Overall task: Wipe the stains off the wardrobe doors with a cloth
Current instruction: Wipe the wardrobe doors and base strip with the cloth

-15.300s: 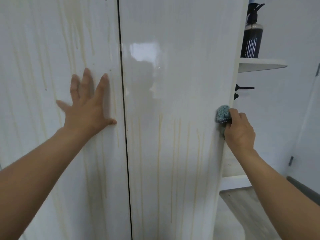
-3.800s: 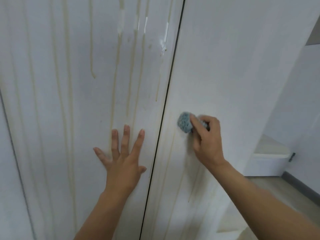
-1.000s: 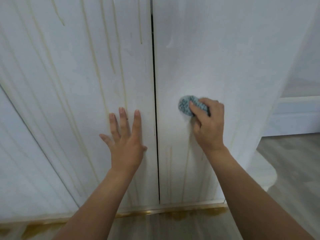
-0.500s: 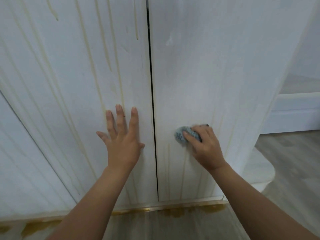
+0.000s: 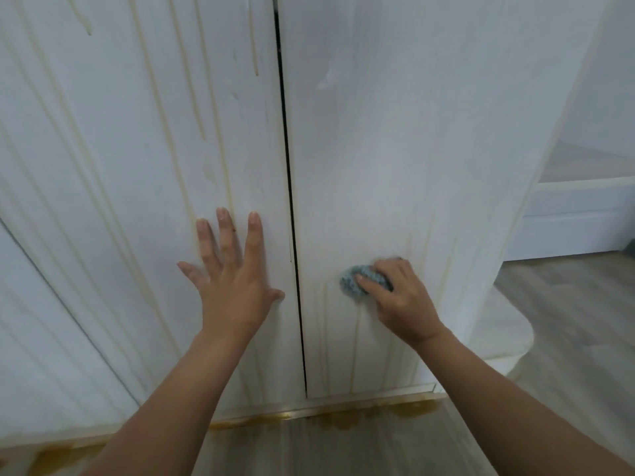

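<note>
Cloth (image 5: 350, 285): small blue-grey wad, pressed against the right door (image 5: 395, 149) low down, just right of the gap between the doors. Looks soft, light and squashy, perhaps damp. Likely to mould to the flat panel, and to bunch up or slip free under a loose grip. Best taken as a wad from behind, fingers over the top and palm at the back, so as to press straight into the door. Gripped that way by the right hand (image 5: 402, 300), fingers curled over it, left edge poking out past the fingertips.

Pale yellow streaks (image 5: 355, 345) below the cloth, running down to the bottom edge, with fainter ones right of the hand. Glossy, hard door face, probably slick when wet. Calls for firm pressure and short strokes along each streak.

Left hand (image 5: 233, 286) flat on the left door (image 5: 137, 149), fingers straight and spread, holding nothing, seemingly bracing. Heavier streaks all over that door, unwiped by the look of it.

Brownish puddle (image 5: 360, 415) along the foot of the doors, on the floor (image 5: 567, 321). Low white shelf (image 5: 584, 214) farther right.
</note>
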The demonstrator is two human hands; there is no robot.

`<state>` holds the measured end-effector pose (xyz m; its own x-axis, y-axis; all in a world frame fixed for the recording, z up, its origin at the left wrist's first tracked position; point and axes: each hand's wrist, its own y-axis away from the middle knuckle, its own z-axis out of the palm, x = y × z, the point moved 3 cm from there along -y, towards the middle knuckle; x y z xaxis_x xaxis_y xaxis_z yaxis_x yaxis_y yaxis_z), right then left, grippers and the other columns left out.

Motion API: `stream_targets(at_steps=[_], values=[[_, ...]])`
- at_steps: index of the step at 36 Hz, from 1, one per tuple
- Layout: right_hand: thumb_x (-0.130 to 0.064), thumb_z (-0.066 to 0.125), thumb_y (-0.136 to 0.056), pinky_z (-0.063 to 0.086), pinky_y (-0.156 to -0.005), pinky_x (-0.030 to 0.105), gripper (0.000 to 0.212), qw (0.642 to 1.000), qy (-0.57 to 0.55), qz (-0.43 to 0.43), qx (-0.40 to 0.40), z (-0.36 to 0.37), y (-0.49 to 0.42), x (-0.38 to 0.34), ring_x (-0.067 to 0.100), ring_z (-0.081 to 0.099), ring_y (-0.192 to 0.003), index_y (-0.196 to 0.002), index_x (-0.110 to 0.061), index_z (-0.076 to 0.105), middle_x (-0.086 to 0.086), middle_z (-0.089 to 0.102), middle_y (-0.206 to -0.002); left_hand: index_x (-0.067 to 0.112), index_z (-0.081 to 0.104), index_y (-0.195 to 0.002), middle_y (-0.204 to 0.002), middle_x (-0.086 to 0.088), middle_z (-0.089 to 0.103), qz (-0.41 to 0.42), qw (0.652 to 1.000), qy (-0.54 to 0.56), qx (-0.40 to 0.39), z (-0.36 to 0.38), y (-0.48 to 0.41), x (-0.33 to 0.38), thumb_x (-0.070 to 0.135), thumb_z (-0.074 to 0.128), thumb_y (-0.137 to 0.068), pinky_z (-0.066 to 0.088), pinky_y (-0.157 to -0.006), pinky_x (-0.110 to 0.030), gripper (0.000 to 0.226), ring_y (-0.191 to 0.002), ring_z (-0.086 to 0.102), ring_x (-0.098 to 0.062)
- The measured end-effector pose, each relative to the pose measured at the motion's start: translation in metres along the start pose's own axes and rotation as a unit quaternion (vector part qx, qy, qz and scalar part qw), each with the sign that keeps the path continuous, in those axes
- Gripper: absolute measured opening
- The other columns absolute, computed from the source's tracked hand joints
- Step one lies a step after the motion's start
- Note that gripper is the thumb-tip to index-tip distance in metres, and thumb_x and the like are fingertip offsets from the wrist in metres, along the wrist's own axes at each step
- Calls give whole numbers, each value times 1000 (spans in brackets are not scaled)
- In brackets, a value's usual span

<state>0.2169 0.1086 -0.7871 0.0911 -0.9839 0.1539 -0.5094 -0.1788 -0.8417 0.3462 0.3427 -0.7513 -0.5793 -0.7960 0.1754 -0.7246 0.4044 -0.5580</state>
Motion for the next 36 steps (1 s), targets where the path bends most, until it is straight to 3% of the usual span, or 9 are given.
stream_targets(at_steps=[2,7,10,13,18,20,25,30,36], values=[[-8,49,-104,50,-74,41,28,1000,-15,6,6,-12,-11,5,34,54,-88,-101,0,76,21,64,-98,31,-20,-161,-165,-9,-35,-2,1000,-2,-7,1,-1,1,53,99,-49,11,-97,-93,165,-150,-33,-40],[3,55,-93,44,-86,34,28,974,9,127,188,-78,-80,37,36,53,-97,-110,-4,77,25,60,-105,28,-16,-163,-166,-12,-33,-6,1000,2,-2,8,-1,2,44,102,-48,7,-95,-94,165,-150,-32,-43],[2,55,-89,41,-91,24,35,957,-8,215,194,-98,-101,59,36,54,-103,-114,-10,75,20,58,-112,28,-16,-163,-166,-12,-34,-7,1000,5,-2,9,-2,2,40,102,-50,6,-96,-94,163,-150,-32,-43],[-2,55,-92,35,-91,12,31,952,-10,235,195,-91,-93,68,35,55,-103,-112,-12,77,17,60,-113,28,-17,-162,-165,-11,-35,-7,1000,9,-2,7,-1,1,39,102,-53,6,-97,-94,162,-149,-34,-42],[2,58,-96,45,-84,36,23,966,41,166,195,-54,-45,60,36,53,-100,-108,-3,77,25,62,-110,32,-20,-161,-163,-7,-39,-9,1000,20,0,4,0,2,38,100,-57,4,-99,-93,160,-148,-38,-38],[-1,56,-99,47,-83,41,21,975,44,139,168,-44,-28,57,36,52,-100,-107,1,76,26,62,-110,33,-21,-160,-163,-7,-39,-10,1000,23,0,4,0,3,38,100,-56,3,-98,-92,160,-148,-37,-38],[4,61,-92,45,-86,36,21,988,33,99,110,-62,-37,69,39,54,-98,-104,-2,78,24,62,-110,33,-22,-160,-162,-7,-41,-17,1000,26,-2,5,-2,3,39,101,-54,0,-98,-91,162,-148,-38,-38],[2,62,-92,41,-90,28,25,979,20,163,123,-69,-39,72,36,53,-103,-112,-6,76,21,59,-112,32,-20,-161,-166,-11,-34,-11,1000,25,-2,7,-3,2,39,102,-52,-1,-96,-91,164,-150,-31,-43],[-10,56,-103,49,-83,42,23,989,35,128,60,-27,21,49,41,54,-98,-109,5,72,19,52,-114,33,-21,-160,-165,-9,-35,-14,1000,23,-3,3,-2,4,40,101,-52,0,-97,-91,164,-149,-35,-38]])
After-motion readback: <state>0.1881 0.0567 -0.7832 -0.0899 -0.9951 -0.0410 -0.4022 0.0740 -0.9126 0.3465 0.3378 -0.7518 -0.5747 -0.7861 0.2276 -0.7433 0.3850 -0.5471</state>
